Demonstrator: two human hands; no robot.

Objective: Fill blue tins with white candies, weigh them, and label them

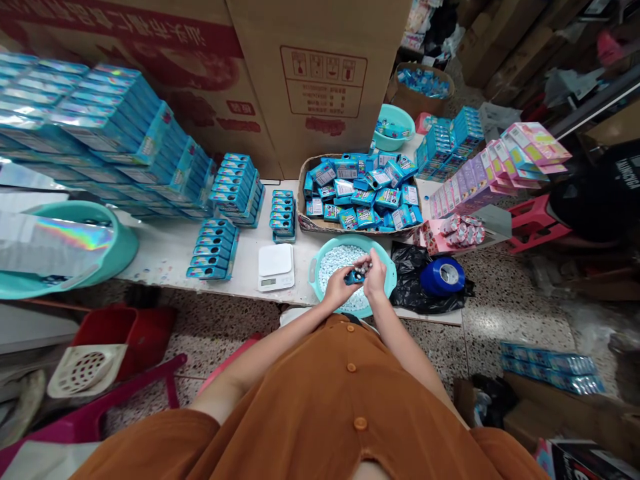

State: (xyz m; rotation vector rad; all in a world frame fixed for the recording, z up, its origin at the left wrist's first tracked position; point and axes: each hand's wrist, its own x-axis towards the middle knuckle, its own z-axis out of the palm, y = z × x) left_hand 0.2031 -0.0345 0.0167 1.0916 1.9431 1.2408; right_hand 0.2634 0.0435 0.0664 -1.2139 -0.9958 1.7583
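Note:
My left hand is closed around a small blue box, held over a turquoise basin. Cupped beside the box's end, my right hand has several small whitish pellets in its fingers. Many pale pellets fill the basin below both hands. Just behind the basin, a carton is heaped with loose blue boxes. A white digital scale lies on the table to the left of the basin.
Stacked blue boxes stand left of the scale, with taller stacks behind. A large cardboard carton forms a wall at the back. Blue tape rests on a black plastic bag at right. Pink boxes are stacked beyond.

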